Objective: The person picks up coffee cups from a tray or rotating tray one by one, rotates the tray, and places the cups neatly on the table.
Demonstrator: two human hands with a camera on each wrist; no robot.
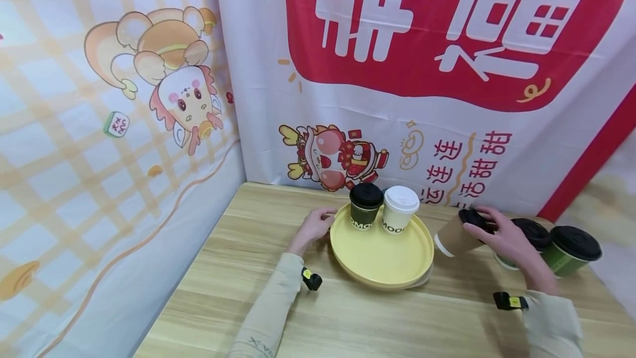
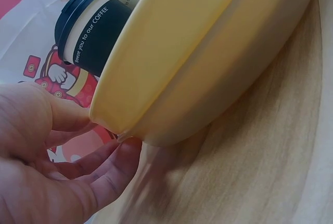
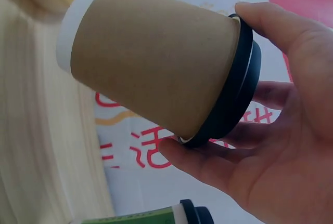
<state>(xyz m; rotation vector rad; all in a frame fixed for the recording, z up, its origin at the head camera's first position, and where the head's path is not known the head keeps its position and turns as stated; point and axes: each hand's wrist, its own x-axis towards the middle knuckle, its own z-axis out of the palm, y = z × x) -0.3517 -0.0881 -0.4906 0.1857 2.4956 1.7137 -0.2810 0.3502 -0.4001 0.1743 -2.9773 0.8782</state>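
Observation:
A round yellow tray lies on the wooden table, its raised rim on show. At its left edge my left hand pinches the rim, thumb on top and fingers below. Two lidded paper coffee cups stand toward the tray's back: a dark green cup with a black lid and a cream cup with a white lid. My right hand grips a brown paper coffee cup around its black lid. That cup tilts, its white base pointing toward the tray's right edge.
Right of the brown cup stand two green cups with black lids, one partly behind my right hand, the other green cup farther right. A printed cloth hangs behind the table, and another covers the left side.

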